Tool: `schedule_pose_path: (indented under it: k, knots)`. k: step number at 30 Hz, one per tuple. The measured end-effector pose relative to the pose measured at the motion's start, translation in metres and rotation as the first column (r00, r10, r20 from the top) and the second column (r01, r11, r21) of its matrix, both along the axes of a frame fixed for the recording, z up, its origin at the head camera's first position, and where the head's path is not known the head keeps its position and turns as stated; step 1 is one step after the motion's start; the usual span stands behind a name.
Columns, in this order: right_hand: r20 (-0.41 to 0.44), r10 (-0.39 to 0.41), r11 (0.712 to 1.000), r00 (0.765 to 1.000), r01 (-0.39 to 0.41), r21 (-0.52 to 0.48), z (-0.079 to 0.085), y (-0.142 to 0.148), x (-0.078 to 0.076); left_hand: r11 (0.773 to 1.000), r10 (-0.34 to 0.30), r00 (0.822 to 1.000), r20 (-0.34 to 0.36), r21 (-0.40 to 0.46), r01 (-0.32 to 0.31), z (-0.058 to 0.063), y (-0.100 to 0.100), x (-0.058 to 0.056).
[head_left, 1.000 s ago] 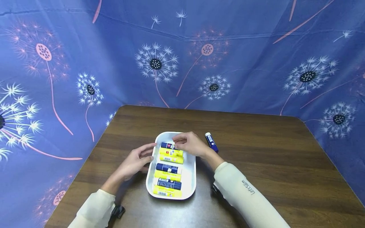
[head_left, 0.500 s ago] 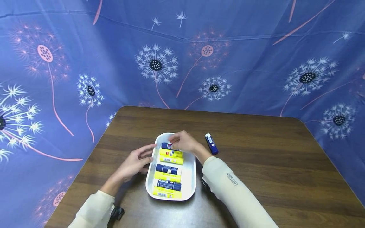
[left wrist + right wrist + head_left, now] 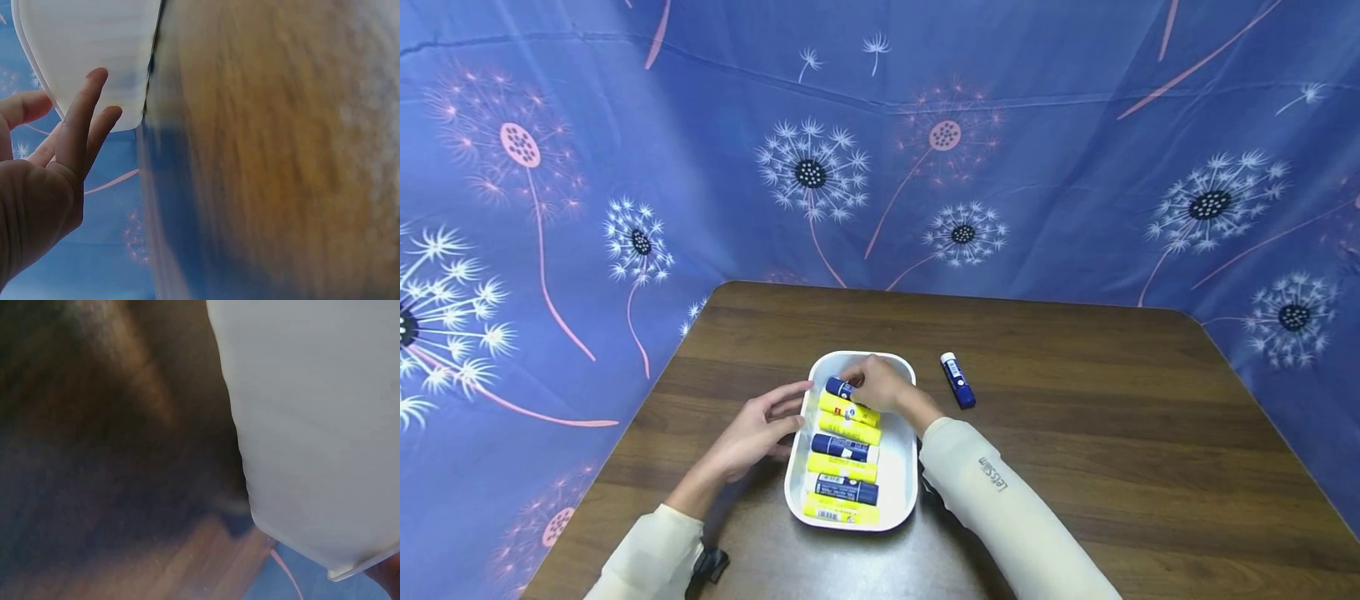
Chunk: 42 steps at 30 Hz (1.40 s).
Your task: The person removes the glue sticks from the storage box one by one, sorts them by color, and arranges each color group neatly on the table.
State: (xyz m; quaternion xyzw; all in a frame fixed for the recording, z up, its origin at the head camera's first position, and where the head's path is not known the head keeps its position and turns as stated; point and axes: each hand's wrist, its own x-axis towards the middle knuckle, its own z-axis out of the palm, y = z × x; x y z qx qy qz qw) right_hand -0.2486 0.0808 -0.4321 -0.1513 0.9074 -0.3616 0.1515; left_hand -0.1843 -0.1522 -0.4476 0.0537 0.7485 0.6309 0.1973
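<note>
The left hand (image 3: 756,429), fingers spread apart, touches the left rim of the white tray (image 3: 897,500). Inside the tray, seven glue sticks lie crosswise in a column: four yellow sticks (image 3: 850,429) and three blue. The farthest one, a blue stick (image 3: 838,387), is tilted near the tray's far end, pinched between the thumb and fingers of the right hand (image 3: 882,385). Right of the tray, apart from it, a white-capped glue stick (image 3: 958,382) lies on the wooden table (image 3: 1112,417).
</note>
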Motion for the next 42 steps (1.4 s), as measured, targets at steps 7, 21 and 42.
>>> schedule_pose_path:
  k: [7,21,42]
  knots:
    - [-0.064,-0.015,0.999,0.998,0.012,-0.038,0.014,0.008,0.008,1.000,0.011,1.000,0.009,-0.009,-0.011,0.002,0.004,-0.001]
    - [0.097,-0.436,0.713,0.895,0.409,-0.569,0.043,0.094,0.001,1.000,0.010,1.000,-0.003,-0.011,-0.011,0.005,0.001,0.003]
    - [0.052,-0.732,0.638,0.679,0.711,-0.294,-0.026,0.162,0.018,0.999,0.018,1.000,0.012,-0.036,-0.017,0.003,0.003,0.004]
